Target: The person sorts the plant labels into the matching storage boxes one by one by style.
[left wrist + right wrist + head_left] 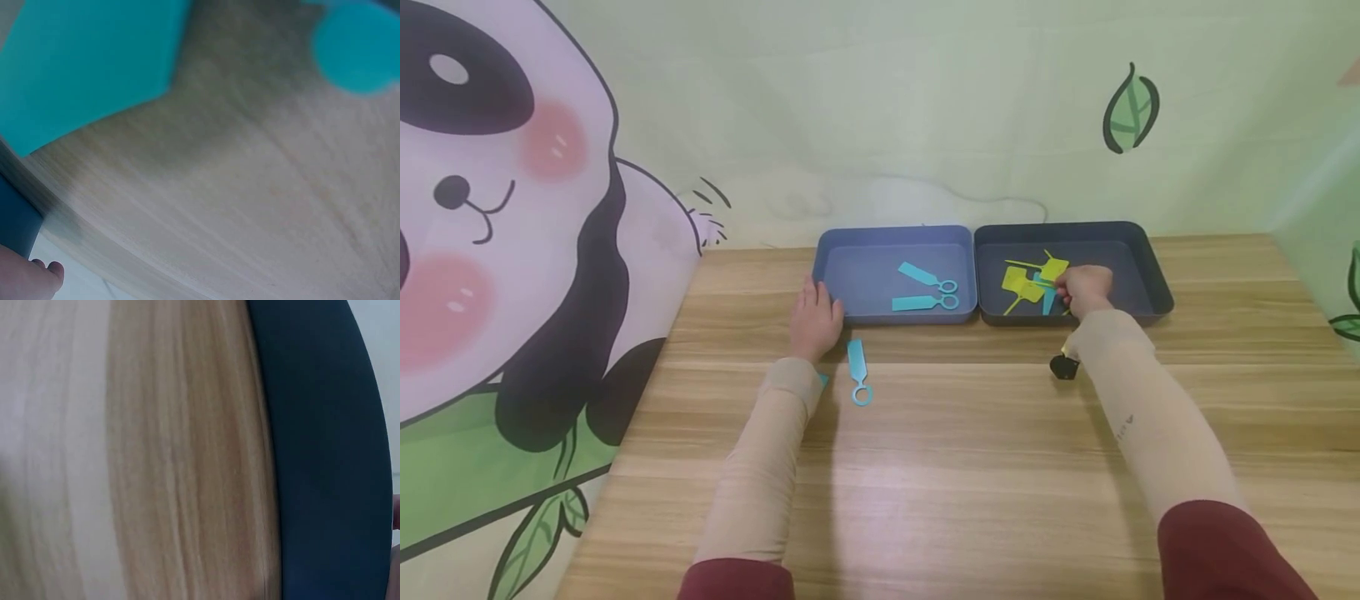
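Observation:
In the head view, my left hand (pixel 817 320) rests at the near left corner of the blue tray (pixel 865 250), fingers loosely extended. Two turquoise ring-ended tags (pixel 925 302) lie in that tray. Another turquoise tag (pixel 857 362) is on the table beside my left wrist; part of one more shows at the cuff. My right hand (pixel 1088 287) reaches into the dark tray (pixel 1120 250), its curled fingers pinching a yellow tag (pixel 1043 283). Other yellow tags (pixel 1018 283) and a turquoise tag (pixel 1047 302) lie around it, partly overlapping.
A small black piece (pixel 1063 367) with a yellow bit lies on the wooden table (pixel 955 467), partly behind the right sleeve. Both trays stand side by side near the back edge, before a wall cloth with a printed panda (pixel 542 192).

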Motion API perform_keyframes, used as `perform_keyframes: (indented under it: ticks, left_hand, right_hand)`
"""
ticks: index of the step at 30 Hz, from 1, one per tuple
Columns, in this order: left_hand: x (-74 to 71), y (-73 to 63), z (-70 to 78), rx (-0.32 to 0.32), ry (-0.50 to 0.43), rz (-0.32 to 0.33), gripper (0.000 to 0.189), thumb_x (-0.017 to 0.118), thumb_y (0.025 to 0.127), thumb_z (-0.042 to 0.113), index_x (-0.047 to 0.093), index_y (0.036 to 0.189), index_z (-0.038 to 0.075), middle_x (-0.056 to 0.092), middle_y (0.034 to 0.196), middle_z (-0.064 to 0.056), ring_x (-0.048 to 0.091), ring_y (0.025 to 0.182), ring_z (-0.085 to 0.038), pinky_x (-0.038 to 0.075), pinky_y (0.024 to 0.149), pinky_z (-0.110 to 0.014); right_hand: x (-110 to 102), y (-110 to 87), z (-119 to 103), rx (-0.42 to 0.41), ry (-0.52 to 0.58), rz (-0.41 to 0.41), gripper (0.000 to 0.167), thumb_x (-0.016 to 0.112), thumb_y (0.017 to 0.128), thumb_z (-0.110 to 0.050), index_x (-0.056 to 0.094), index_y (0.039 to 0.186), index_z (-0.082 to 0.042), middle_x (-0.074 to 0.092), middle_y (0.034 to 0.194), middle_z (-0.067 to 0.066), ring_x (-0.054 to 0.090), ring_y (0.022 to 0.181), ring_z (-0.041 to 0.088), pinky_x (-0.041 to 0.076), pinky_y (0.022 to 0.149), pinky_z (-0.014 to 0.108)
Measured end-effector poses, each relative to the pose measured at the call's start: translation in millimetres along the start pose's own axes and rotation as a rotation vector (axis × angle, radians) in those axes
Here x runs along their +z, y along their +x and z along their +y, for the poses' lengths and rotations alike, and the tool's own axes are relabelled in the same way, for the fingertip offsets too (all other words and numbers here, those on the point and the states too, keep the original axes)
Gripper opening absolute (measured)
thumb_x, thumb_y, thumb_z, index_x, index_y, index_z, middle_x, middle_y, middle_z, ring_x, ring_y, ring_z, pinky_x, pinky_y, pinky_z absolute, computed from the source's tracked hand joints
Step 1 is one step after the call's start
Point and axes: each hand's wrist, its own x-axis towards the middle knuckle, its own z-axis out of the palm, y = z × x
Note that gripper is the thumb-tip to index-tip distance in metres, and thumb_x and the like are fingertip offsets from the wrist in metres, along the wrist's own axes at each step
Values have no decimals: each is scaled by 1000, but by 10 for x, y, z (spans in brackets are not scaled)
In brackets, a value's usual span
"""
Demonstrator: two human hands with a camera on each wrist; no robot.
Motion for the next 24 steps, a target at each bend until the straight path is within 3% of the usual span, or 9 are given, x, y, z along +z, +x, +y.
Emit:
perform_keyframes:
  ticks: [4, 9, 12, 15, 18, 21, 24]
  left_hand:
    - [-4, -5, 2, 1, 1, -7, 57, 24, 94, 32, 21, 138, -5, 6, 147, -21, 13, 135, -34, 14, 110, -42]
    - [-7, -5, 4, -2, -5, -10, 58, 23, 94, 32, 20, 138, -4, 4, 148, -20, 13, 135, -34, 14, 110, -43]
    - [-15, -4, 8, -4, -9, -13, 57, 23, 94, 32, 21, 138, -4, 4, 148, -20, 13, 135, -33, 14, 110, -42]
    - [-24, -1, 7, -1, -13, -16, 57, 23, 94, 32, 21, 138, -5, 5, 148, -20, 12, 135, -34, 14, 110, -43]
    - [-22, 0, 6, 5, -16, -12, 57, 23, 94, 32, 21, 138, -5, 5, 147, -21, 12, 135, -35, 14, 110, -43]
    - [-18, 4, 2, 6, -8, -6, 58, 23, 94, 32, 21, 138, -5, 6, 147, -21, 14, 135, -35, 15, 110, -42]
    - [-11, 3, 1, 4, -3, -5, 58, 23, 94, 33, 22, 137, -5, 7, 147, -22, 14, 134, -35, 15, 110, -43]
  right_hand:
    - [13, 0, 5, 6, -45, 28, 14, 56, 76, 4, 55, 88, -2, 48, 44, -6, 44, 38, 4, 39, 38, 18]
    - [42, -13, 21, -23, -88, 88, 30, 54, 81, -5, 56, 110, 1, 50, 53, -5, 44, 43, 4, 38, 41, 16]
    - [56, -28, 25, -54, -27, 96, 24, 54, 83, -9, 59, 105, -4, 52, 62, -4, 45, 47, 5, 39, 42, 17]
    - [57, -88, 0, -102, 107, 3, 12, 52, 85, -12, 58, 95, -8, 54, 68, -4, 46, 50, 5, 39, 43, 17]
    - [42, -213, -54, -123, 274, -177, 5, 50, 87, -12, 54, 88, -10, 55, 68, -4, 45, 53, 6, 38, 45, 16]
    - [44, -365, -120, -99, 416, -328, 6, 50, 88, -11, 54, 84, -10, 55, 65, -2, 43, 53, 9, 36, 46, 19]
    - [75, -504, -163, -87, 485, -425, 10, 51, 87, -8, 56, 79, -9, 55, 62, 0, 42, 52, 11, 35, 46, 21]
